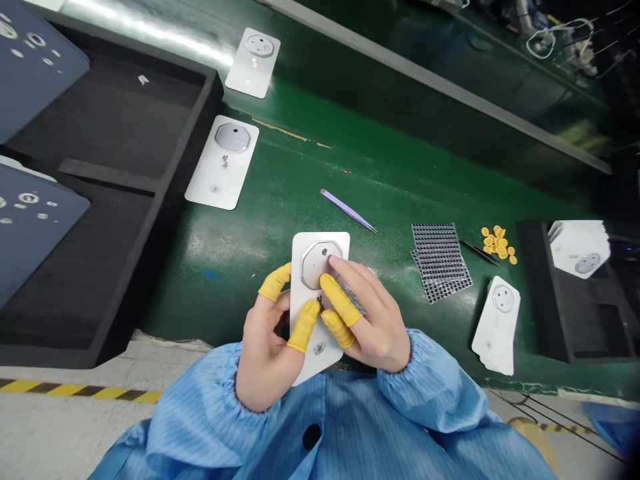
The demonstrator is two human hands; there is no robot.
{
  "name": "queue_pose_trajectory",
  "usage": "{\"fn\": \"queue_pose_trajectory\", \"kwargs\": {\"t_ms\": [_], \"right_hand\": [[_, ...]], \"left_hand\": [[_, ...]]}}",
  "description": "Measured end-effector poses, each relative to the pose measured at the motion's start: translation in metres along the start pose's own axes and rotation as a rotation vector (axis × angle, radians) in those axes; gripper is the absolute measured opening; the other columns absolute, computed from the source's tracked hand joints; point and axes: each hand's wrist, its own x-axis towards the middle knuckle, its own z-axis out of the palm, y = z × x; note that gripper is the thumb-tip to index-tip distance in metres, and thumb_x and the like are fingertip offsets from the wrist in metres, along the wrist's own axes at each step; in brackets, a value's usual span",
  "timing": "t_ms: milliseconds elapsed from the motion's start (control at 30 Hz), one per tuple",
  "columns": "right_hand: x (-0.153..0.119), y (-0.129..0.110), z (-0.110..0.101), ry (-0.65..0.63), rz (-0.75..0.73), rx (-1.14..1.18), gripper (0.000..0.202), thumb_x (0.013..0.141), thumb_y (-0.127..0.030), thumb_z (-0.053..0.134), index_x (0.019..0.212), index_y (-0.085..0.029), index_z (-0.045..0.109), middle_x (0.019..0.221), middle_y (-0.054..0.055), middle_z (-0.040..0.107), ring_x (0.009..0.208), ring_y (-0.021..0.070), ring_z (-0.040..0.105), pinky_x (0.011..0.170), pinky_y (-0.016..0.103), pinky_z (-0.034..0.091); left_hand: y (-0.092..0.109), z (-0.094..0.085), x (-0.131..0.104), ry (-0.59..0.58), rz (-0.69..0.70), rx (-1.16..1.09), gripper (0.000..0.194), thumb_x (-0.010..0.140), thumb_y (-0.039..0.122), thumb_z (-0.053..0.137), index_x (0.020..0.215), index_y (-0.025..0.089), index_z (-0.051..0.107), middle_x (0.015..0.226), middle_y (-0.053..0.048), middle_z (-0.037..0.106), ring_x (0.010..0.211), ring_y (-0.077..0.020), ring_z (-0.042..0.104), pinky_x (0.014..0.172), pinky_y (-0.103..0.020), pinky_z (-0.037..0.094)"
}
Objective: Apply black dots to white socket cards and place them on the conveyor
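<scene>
My left hand (275, 340), with yellow finger cots on its thumb and a finger, grips a white phone back panel (307, 360) by its left edge, thumb on the face. The panel has a silver octagonal camera plate (314, 267) with a small dark hole near its top. My right hand (373, 313), also in yellow cots, is closed over the panel's right side. Its fingertips press on the face, one bare fingertip beside the hole. Whether a small part sits under them is hidden. Partly covered by this hand is a shiny dotted piece (356, 298).
Purple tweezers (349, 211) lie ahead. To the right are dotted sheets (440, 260), black tweezers (479, 253), yellow finger cots (497, 244), stacked panels (495, 333) and a black tray (555, 320). Leftward are white panels (230, 173) and a large black tray (173, 193) with blue-grey panels (35, 227).
</scene>
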Motion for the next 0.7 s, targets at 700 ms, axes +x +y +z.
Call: {"fn": "queue_pose_trajectory", "kwargs": {"t_ms": [700], "right_hand": [[-0.016, -0.013, 0.033, 0.271, 0.724, 0.658, 0.042, 0.085, -0.032, 0.063, 0.123, -0.016, 0.058, 0.093, 0.004, 0.073, 0.083, 0.0160, 0.071, 0.076, 0.026, 0.061]], "left_hand": [[0.004, -0.013, 0.021, 0.024, -0.176, 0.379, 0.035, 0.062, 0.041, 0.080, 0.086, 0.018, 0.070, 0.066, -0.002, 0.074, 0.051, -0.0212, 0.069, 0.042, -0.025, 0.056]]}}
